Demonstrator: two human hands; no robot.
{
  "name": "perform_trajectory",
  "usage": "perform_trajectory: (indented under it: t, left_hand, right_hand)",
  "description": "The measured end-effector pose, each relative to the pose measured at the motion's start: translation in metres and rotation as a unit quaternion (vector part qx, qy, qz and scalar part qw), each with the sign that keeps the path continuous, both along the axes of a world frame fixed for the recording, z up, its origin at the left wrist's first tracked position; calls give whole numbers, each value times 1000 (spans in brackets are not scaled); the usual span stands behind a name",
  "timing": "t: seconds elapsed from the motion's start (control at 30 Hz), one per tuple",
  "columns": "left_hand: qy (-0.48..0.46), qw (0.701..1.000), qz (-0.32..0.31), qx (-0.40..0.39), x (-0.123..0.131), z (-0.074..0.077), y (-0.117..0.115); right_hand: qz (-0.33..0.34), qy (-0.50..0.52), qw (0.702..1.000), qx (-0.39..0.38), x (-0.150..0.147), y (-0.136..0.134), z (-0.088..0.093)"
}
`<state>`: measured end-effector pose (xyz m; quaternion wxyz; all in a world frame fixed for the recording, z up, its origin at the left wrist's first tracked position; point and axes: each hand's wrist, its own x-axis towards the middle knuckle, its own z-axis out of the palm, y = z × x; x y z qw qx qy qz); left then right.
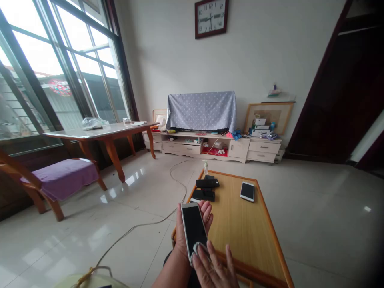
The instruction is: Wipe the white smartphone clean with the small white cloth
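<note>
A white-framed smartphone (193, 224) with a dark screen lies face up in my left hand (180, 236), whose fingers curl along its far right edge. My right hand (211, 268) presses a small pale cloth (196, 250) against the lower end of the screen, with the outer fingers spread. Both hands are over the near left part of a low wooden table (240, 224). Several black phones (207, 183) lie near the table's left edge, just beyond my left hand. Another white phone (247, 191) rests alone towards the far right corner.
A small pump bottle (205, 167) stands at the table's far left corner. A cable (135, 227) snakes over the tiled floor on the left. Further off are a chair with a purple cover (63, 178), a dining table (114, 131) and a low white cabinet (183, 149).
</note>
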<state>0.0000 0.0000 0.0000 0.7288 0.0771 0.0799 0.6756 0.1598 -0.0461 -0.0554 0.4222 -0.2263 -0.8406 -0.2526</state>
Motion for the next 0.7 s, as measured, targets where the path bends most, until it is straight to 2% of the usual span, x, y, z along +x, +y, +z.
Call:
perform_trajectory:
  t: [0.07,0.13,0.23,0.3,0.37,0.53,0.6,0.7]
  left_hand:
    - [13,1000,-20,-3,3,-3,-1]
    - [34,998,-54,1,11,-7,-2]
    - [71,993,-98,8,23,-11,-3]
    - [84,991,-104,5,27,-12,-3]
    - [83,992,-90,-5,27,-11,-3]
    - [49,993,19,-109,16,-1,-1]
    - [56,982,54,-169,17,3,0]
    - [106,962,88,-238,26,9,4]
  right_hand:
    - [22,-14,999,-19,-5,1,11]
    - [37,-44,997,-49,-8,8,32]
    - [17,-57,992,-110,-10,19,67]
    - [-5,-47,989,-138,-11,24,78]
    - [-5,-49,990,-131,-11,25,75]
    - [55,-11,997,-48,-9,18,36]
    - [72,5,996,-52,-7,18,26]
    - [90,34,990,-107,-4,19,19]
